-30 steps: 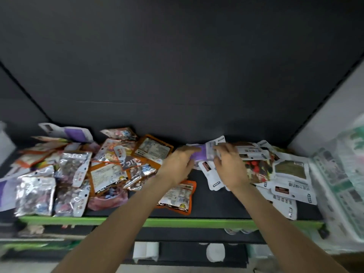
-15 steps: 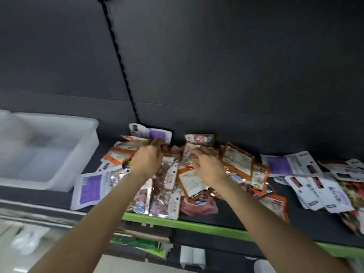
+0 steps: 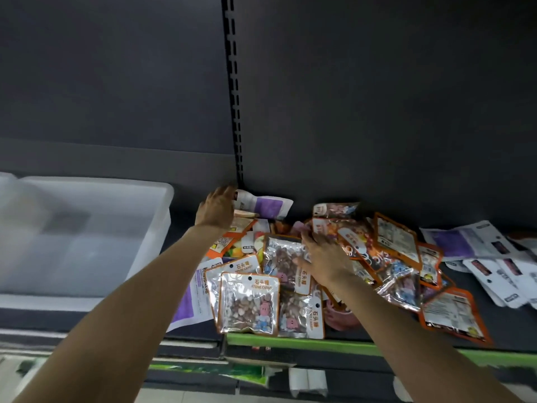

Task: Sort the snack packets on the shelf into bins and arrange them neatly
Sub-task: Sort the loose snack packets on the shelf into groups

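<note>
Your left hand (image 3: 216,209) at back of shelf (image 3: 334,340), fingers on white-and-purple packet (image 3: 263,205); whether pinching it, cannot tell. Your right hand (image 3: 324,257) spread flat, pressing on heap of snack packets (image 3: 363,257) mid-shelf. Stone candy packets (image 3: 250,303) at green front edge. White translucent bin (image 3: 87,234) just left of heap, apart from it.
</note>
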